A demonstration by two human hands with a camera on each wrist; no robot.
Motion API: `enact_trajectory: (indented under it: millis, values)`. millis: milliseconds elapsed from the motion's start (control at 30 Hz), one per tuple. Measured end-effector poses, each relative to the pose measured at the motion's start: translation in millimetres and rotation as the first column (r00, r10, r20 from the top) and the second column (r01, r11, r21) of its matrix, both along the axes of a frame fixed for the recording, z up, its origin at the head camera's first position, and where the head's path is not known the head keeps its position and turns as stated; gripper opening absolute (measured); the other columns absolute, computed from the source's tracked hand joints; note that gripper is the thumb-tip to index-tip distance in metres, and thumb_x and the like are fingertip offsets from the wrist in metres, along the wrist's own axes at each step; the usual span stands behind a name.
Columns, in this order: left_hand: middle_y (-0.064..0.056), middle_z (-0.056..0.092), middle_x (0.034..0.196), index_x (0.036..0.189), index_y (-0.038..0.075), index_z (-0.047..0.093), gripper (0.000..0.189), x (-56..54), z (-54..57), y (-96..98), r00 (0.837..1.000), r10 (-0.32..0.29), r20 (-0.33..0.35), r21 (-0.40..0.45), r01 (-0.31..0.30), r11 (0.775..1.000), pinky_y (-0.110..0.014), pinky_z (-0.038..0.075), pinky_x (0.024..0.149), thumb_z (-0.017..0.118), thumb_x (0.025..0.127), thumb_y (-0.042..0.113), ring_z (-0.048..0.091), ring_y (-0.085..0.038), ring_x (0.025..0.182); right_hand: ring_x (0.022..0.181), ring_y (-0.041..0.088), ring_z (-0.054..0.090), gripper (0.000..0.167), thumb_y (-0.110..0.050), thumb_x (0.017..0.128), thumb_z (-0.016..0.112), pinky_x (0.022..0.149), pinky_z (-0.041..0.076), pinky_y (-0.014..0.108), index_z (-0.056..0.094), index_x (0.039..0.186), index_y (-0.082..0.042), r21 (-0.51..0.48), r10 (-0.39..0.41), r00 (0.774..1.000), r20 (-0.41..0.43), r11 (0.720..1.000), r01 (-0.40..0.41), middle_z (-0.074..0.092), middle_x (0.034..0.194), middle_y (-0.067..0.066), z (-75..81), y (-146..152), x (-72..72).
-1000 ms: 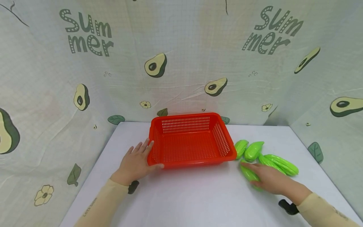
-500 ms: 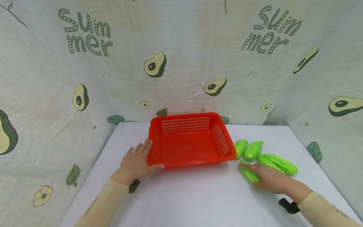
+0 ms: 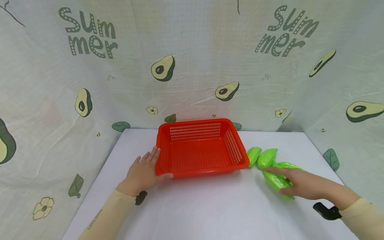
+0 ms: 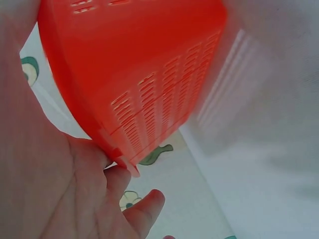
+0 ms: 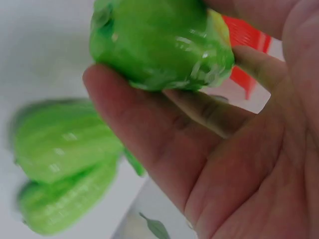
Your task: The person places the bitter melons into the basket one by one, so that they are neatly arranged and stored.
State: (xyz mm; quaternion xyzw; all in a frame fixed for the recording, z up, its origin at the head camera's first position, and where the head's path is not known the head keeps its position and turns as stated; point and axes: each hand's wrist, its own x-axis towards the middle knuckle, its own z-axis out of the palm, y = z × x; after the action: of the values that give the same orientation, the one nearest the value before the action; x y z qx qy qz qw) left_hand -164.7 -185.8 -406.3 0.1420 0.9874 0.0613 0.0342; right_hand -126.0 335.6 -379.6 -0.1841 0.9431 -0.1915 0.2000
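My right hand holds a glossy, elongated green vegetable, probably a model, by its sides near the right of the table. In the right wrist view, the fingers curl round this green vegetable, whose rounded end faces the camera. Just beyond it lie two more green vegetables, one beside the basket and another to its right. My left hand rests at the near left corner of a red plastic basket, fingers straight along its left side and thumb at the front.
A ribbed green pair lies close to the right hand, mostly hidden behind it in the head view. The white table backs onto a hanging cloth printed with avocados. No vegetables lie in the basket.
My right hand has moved to the right, carrying the green vegetable with it, and now covers most of the ribbed pair. My left hand and the basket have stayed put.
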Motion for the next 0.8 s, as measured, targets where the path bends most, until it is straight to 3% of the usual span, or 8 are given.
enact_trajectory:
  millis: [133,333,467,633,800]
  values:
    - [-0.019,0.022,0.162,0.157,0.0,0.022,0.116,0.1,-2.0,-0.5,1.0,-0.001,-0.006,0.016,0.001,1.0,-0.066,0.025,0.11,0.05,0.081,0.083,0.033,-0.047,0.139,0.11,0.029,0.058,0.078,-0.04,0.086,0.078,0.081,0.055,0.047,0.039,0.153,-0.033,-0.062,-0.01,1.0,0.022,0.998,0.011,0.05,0.143,0.014,35.1,3.2,-6.6]
    - [-0.019,0.022,0.162,0.157,0.0,0.022,0.116,0.3,-3.7,-1.2,1.0,0.002,-0.005,0.02,-0.002,1.0,-0.065,0.025,0.11,0.05,0.081,0.083,0.033,-0.047,0.139,0.108,0.024,0.064,0.077,-0.044,0.089,0.074,0.085,0.054,0.047,0.035,0.155,-0.034,-0.112,0.069,0.996,-0.064,0.991,-0.076,0.042,0.153,0.006,71.1,-14.2,-28.2]
    - [-0.019,0.023,0.162,0.157,0.0,0.023,0.115,0.6,-4.0,-1.6,1.0,0.001,-0.014,0.026,-0.001,1.0,-0.066,0.025,0.11,0.05,0.081,0.082,0.033,-0.048,0.139,0.113,0.028,0.062,0.076,-0.041,0.09,0.074,0.085,0.055,0.045,0.035,0.155,-0.033,-0.153,0.101,0.994,-0.052,0.982,-0.107,0.041,0.153,0.007,80.7,-37.1,-49.4]
    - [-0.019,0.023,0.162,0.157,0.0,0.023,0.113,-0.4,-5.9,-1.8,1.0,0.001,-0.022,0.022,0.0,1.0,-0.066,0.026,0.11,0.051,0.082,0.08,0.034,-0.047,0.139,0.12,0.037,0.055,0.077,-0.035,0.09,0.075,0.08,0.058,0.041,0.035,0.156,-0.031,-0.222,0.103,0.994,0.047,0.971,-0.09,0.037,0.154,0.012,82.9,-73.0,-79.0]
    - [-0.019,0.023,0.162,0.157,0.0,0.023,0.112,-0.1,-6.5,-2.2,1.0,0.008,-0.026,0.029,-0.007,1.0,-0.066,0.026,0.11,0.053,0.082,0.079,0.034,-0.047,0.139,0.113,0.036,0.057,0.078,-0.026,0.09,0.076,0.076,0.059,0.041,0.034,0.156,-0.027,-0.27,0.126,0.986,0.11,0.958,-0.093,0.043,0.143,0.014,76.9,-115.6,-108.6]
